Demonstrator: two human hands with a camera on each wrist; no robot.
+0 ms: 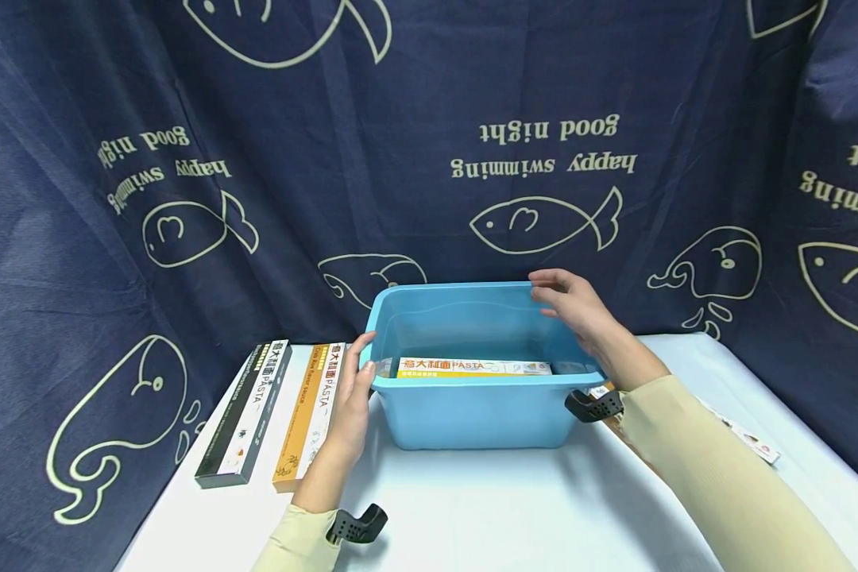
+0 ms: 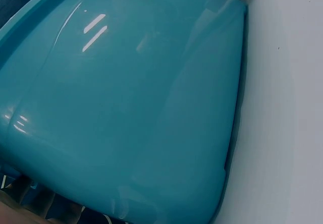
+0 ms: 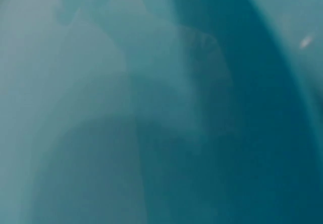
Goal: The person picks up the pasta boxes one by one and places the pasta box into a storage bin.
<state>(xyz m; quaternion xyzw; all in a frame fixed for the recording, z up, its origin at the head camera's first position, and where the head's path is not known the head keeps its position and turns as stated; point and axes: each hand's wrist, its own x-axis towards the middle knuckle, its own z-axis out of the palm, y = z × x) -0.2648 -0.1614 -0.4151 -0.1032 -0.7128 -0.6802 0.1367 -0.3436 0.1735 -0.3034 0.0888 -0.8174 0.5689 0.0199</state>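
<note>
A light-blue plastic bin [image 1: 472,417] stands on the white table. Inside lies a white-and-yellow pasta box [image 1: 475,367], partly hidden by the near rim. My left hand [image 1: 352,397] touches the bin's left side near the front corner, with the thumb by the rim. In the left wrist view, the fingers [image 2: 38,201] lie by the bin's outer wall, mostly out of sight. Over the bin's right back part is my right hand [image 1: 575,308], its fingers loosely bent and pointing left, holding nothing visible. Blue plastic wall fills the right wrist view.
Left of the bin lie a black-and-white pasta box [image 1: 246,413] and an orange-and-white pasta box [image 1: 311,417]. More packaging [image 1: 747,443] lies at the right, partly covered by the right sleeve. A dark-blue curtain [image 1: 429,199] with fish drawings hangs behind the table.
</note>
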